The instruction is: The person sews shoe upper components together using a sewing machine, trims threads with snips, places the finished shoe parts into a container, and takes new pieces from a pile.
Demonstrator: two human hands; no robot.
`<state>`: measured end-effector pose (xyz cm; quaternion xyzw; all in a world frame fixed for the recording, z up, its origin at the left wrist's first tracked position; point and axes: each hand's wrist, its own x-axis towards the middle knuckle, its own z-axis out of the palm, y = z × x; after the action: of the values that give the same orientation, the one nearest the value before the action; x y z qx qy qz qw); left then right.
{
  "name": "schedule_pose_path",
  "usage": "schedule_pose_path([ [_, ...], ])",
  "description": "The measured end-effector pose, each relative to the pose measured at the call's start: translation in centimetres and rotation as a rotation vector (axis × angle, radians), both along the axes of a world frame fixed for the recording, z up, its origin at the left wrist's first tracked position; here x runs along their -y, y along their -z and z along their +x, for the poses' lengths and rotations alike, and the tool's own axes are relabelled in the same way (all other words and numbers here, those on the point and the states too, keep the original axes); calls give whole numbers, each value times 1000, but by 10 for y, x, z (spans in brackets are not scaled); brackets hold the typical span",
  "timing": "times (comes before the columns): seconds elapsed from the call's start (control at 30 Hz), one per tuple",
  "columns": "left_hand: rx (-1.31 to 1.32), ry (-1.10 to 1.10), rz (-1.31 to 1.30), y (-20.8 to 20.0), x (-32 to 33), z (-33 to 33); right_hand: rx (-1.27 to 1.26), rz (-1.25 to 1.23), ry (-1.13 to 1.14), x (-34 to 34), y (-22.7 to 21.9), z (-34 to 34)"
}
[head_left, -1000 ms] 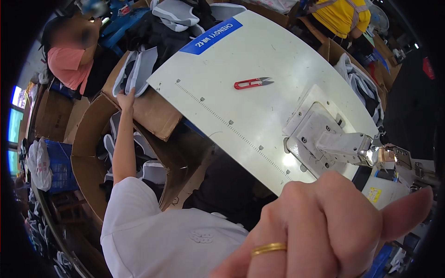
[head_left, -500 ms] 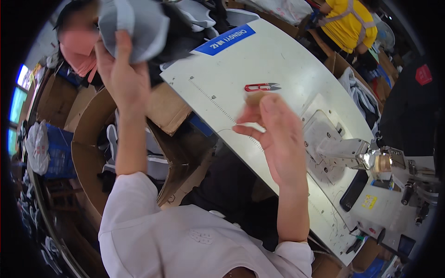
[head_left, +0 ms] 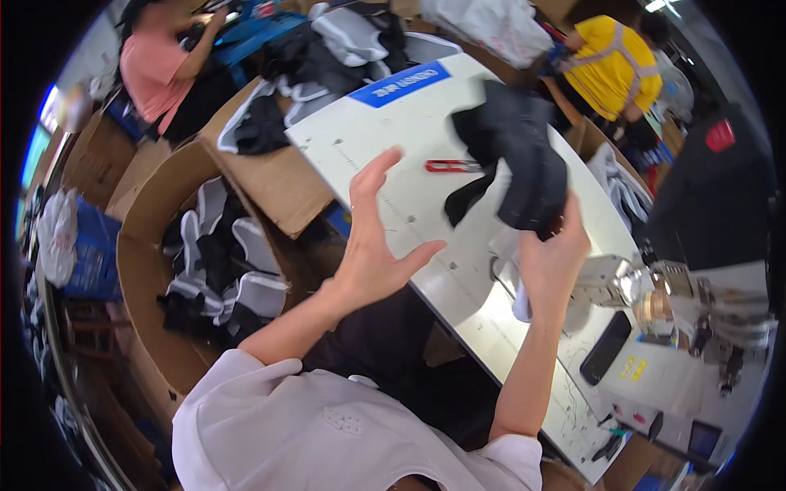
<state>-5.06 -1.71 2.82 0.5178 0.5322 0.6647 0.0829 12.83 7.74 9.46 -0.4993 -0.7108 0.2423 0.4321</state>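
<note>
My right hand point(head_left: 553, 250) is raised over the white sewing table point(head_left: 393, 155) and grips a black and grey shoe upper piece point(head_left: 516, 159) that hangs above the table. My left hand point(head_left: 372, 237) is held up to the left of it, fingers spread, holding nothing, a short way from the piece. A pair of red thread snips point(head_left: 450, 166) lies on the table just behind the two hands.
A sewing machine head point(head_left: 647, 290) stands at the table's right end, with a black phone point(head_left: 606, 348) beside it. Cardboard boxes point(head_left: 151, 237) on the left hold grey and black upper pieces. Two other people, in pink point(head_left: 155, 69) and yellow point(head_left: 610, 65), work behind.
The piece was in my left hand, lifted high at the left; now my right hand holds it over the table. My left hand has come down and opened.
</note>
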Motion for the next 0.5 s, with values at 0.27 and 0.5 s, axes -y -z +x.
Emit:
schedule_pose_path([
  [0.27,-471,550,-42,-43,-80,29,105,141,-3,27,9,39],
  [0.5,-207,602,-403,-31,-129,39,-57,6,-87,42,10,90],
])
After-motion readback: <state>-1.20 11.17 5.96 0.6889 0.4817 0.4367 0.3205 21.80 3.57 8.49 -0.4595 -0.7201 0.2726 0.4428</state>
